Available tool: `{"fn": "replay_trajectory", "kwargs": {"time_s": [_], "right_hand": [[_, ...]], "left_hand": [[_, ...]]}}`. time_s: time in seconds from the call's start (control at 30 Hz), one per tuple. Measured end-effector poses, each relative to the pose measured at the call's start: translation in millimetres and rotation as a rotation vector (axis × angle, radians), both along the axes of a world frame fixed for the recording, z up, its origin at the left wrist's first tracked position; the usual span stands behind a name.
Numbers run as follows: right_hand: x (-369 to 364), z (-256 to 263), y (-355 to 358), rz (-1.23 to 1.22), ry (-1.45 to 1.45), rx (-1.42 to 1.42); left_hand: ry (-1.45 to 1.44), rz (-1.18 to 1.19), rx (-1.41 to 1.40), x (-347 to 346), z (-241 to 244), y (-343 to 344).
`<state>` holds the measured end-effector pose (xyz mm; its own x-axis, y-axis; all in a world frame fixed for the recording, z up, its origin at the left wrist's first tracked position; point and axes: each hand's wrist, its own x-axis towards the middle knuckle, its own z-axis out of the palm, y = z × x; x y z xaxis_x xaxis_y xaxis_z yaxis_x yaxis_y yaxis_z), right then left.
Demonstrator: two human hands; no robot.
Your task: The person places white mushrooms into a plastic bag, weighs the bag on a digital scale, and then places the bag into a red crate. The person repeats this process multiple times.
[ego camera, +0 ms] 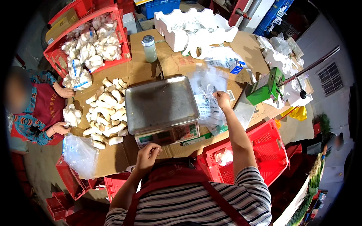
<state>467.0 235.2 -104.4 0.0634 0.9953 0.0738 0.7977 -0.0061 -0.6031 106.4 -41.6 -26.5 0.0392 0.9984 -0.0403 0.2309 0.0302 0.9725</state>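
My right hand (pixel 222 100) reaches over a pile of clear printed plastic bags (pixel 209 107), its fingertips bunched at the bags; I cannot tell whether one is pinched. My left hand (pixel 148 156), loosely curled with no object seen in it, hovers by the front edge of a digital weighing scale (pixel 169 135). The scale's steel tray (pixel 161 104) bears no goods. Left of it lies a heap of loose king oyster mushrooms (pixel 106 110). Across the left end, a co-worker's two hands are at a bagged bunch of mushrooms (pixel 72 115).
A red crate (pixel 124 50) holds bagged mushrooms at the back left. Behind the scale stand a water bottle (pixel 149 48) and a white foam box (pixel 175 36). A green lever device (pixel 265 86) is at right. Another red crate (pixel 263 149) sits beside me; empty-looking bags (pixel 80 155) lie front left.
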Motion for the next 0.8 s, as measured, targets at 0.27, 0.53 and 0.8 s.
{"fn": "replay_trajectory", "kwargs": {"time_s": [0.27,0.53,0.8], "right_hand": [[-2,22,-13,-0.275,0.39,0.258],[-99,241,-159,0.689,1.505,-0.547],[-103,222,-128,0.397,1.078,-0.306]], "left_hand": [[-0.028,-0.244,0.242,47,18,35],[-0.799,-0.479,-0.33,46,28,82],[-1.04,-0.695,-0.302,-7,55,26]]}}
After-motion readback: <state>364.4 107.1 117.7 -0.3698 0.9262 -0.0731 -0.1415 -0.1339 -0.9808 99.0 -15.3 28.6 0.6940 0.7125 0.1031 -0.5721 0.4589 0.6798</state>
